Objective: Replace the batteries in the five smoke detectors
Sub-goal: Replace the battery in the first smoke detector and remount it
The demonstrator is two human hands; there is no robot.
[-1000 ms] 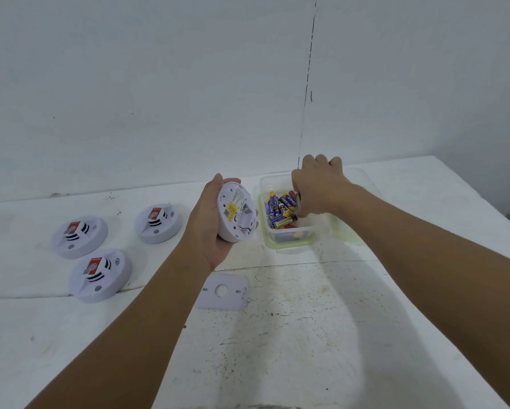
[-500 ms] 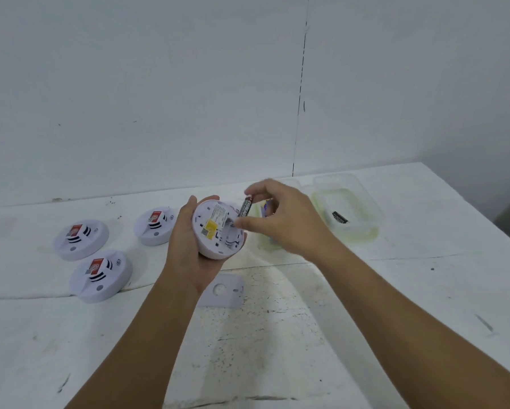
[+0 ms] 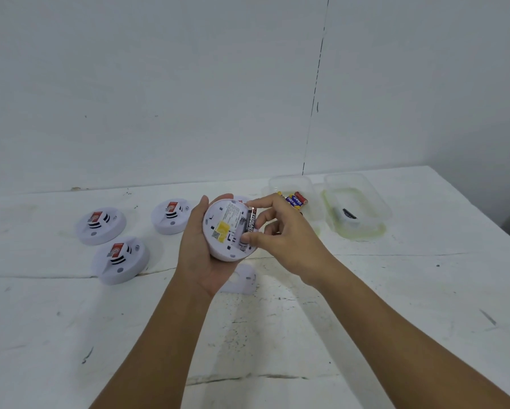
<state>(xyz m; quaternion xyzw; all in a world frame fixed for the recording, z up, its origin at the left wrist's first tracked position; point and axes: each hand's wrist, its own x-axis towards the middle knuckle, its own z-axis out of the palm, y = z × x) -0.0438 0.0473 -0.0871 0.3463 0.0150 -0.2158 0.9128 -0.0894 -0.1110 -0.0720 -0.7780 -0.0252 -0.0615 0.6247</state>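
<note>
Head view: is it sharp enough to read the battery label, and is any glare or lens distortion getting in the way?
Head view: light is soft and even, with no glare; the black battery in the right hand is sharp enough to read most of its brand lettering, part hidden by fingers; the held detector has smaller print that stays illegible; wide-angle bending shows at the table edge.

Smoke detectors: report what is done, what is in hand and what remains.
Done: nothing shows as finished. In hand: the left hand holds an opened detector back up, while the right hand pinches a black battery at its compartment; its back plate lies on the table. Left: three detectors lie face up; whether they are done cannot be told. A fifth is barely visible.
</note>
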